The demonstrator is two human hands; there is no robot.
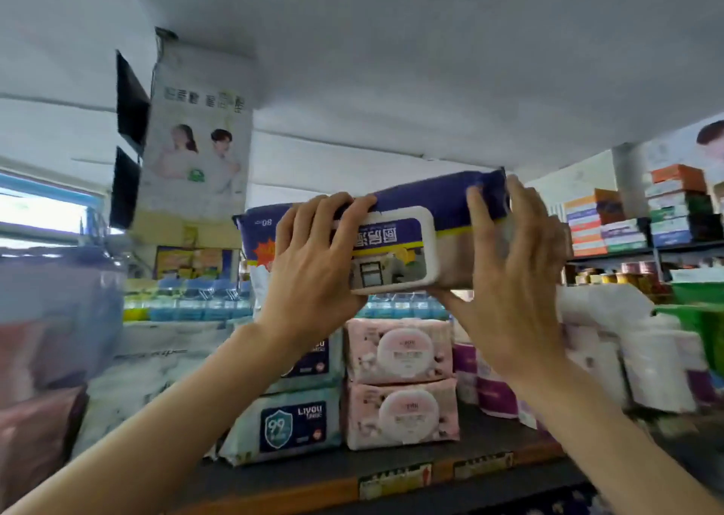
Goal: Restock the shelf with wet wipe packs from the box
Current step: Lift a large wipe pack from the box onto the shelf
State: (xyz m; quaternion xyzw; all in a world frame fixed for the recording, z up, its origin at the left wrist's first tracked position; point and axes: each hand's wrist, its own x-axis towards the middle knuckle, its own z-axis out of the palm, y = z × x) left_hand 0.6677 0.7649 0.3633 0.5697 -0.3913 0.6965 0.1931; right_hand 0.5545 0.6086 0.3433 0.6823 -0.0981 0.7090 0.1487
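I hold a blue wet wipe pack (427, 201) with a white flip lid upside down, above the shelf stock. My left hand (313, 264) grips its left part, fingers curled over the top edge and lid. My right hand (513, 275) grips its right end, thumb under the pack and fingers spread up the side. Below the pack two pink wipe packs (399, 381) stand stacked on the dark shelf (352, 471). To their left are stacked blue-and-white packs (290, 424) marked 99. The box is not in view.
Purple-and-white rolls (627, 361) fill the shelf to the right, a green basket (701, 311) behind them. Blurred plastic-wrapped goods (51, 318) stand at the left. Behind are bottled goods (188, 303), a hanging poster (196, 142) and a far shelf of coloured boxes (642, 217).
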